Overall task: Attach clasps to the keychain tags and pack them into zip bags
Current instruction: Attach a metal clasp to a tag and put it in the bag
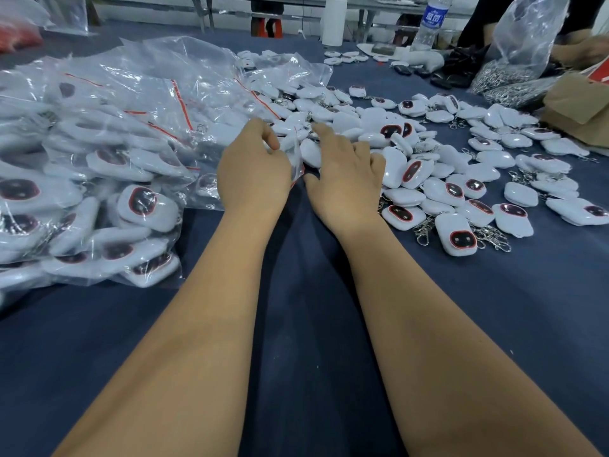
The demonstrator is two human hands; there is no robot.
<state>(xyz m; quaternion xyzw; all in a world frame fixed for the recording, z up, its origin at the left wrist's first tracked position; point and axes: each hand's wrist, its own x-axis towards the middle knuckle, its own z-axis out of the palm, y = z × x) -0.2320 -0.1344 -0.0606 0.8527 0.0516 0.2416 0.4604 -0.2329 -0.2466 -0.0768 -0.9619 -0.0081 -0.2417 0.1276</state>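
Note:
My left hand (252, 166) pinches a small clear zip bag (295, 153) with a red seal line, a white tag showing inside it. My right hand (342, 173) lies just right of the bag, fingers spread and reaching onto the pile of loose white keychain tags (428, 166) with dark red-rimmed faces and metal clasps. Whether its fingers hold a tag is hidden. On the left lies a heap of filled zip bags (108, 159) with tags inside.
The table wears a dark blue cloth (313, 324). Far right, another person's hand (583, 51) works beside a clear bag of metal clasps (514, 70) and a brown paper bag (580, 103). A water bottle (431, 21) and a white roll (334, 21) stand at the back.

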